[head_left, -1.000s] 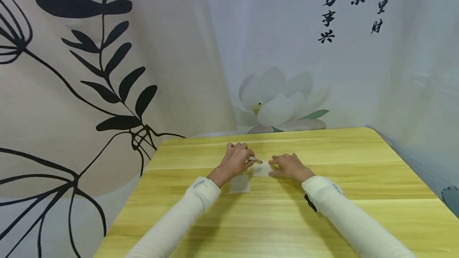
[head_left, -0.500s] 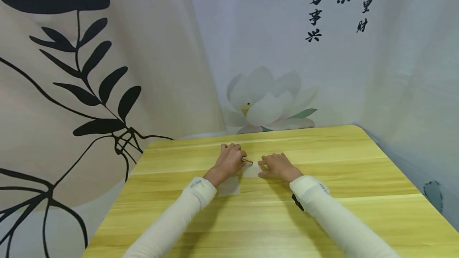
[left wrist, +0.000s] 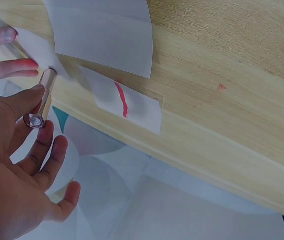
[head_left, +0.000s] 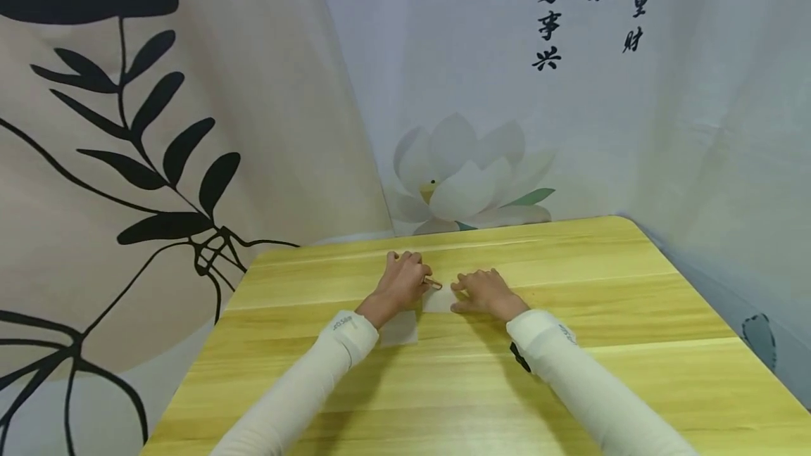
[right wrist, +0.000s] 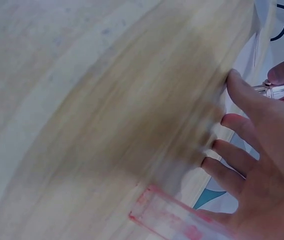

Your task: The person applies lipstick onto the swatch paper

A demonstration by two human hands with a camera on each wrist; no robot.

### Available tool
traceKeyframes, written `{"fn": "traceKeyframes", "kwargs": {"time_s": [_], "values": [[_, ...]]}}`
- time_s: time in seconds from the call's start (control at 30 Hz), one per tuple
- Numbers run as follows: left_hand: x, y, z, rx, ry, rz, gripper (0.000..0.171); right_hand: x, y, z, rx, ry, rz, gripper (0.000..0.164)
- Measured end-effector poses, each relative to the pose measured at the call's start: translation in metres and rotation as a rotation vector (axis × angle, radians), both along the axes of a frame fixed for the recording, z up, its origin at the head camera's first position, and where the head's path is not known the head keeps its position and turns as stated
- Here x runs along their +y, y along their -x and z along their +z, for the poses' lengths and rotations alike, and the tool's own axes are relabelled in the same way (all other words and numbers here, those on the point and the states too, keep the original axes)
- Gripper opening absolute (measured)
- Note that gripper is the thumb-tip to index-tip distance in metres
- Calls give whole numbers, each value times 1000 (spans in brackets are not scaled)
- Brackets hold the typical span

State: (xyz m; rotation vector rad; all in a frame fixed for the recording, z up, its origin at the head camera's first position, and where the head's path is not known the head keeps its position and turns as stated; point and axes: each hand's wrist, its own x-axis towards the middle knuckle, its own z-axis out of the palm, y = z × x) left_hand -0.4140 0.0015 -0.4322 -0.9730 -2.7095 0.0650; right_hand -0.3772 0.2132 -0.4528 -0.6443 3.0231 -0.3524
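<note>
The left hand [head_left: 399, 283] pinches a slim, shiny rose-gold tube [left wrist: 46, 95] between thumb and fingers, the rest of its fingers loosely bent; the tube's far end is over a small white paper sheet [head_left: 437, 299], though contact cannot be told. The right hand [head_left: 484, 292], fingers spread and loosely bent, rests its fingertips at that sheet's right edge, and red smudges mark some of them. Near its little finger is a clear plastic rectangular piece smeared with red [right wrist: 166, 215]; whether the hand holds it cannot be told. Beside the left hand, toward the table's far edge, lies a white paper strip with one red stroke [left wrist: 122, 102], and nearer the person lies a plain white square sheet [head_left: 399, 329]. A faint red smudge [left wrist: 221, 87] marks the yellow wood-grain table [head_left: 456, 400]. White sleeves [head_left: 598, 385] cover both forearms. Behind hangs a pale cloth [head_left: 279, 90] printed with black leaves, a lotus and black characters.
</note>
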Motion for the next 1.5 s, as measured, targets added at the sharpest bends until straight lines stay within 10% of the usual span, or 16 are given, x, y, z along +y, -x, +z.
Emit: {"fn": "traceKeyframes", "kwargs": {"time_s": [1.5], "values": [[-5, -18, 1, 24, 95, -14, 19, -2, -3, 0, -8, -32, -20, 53]]}}
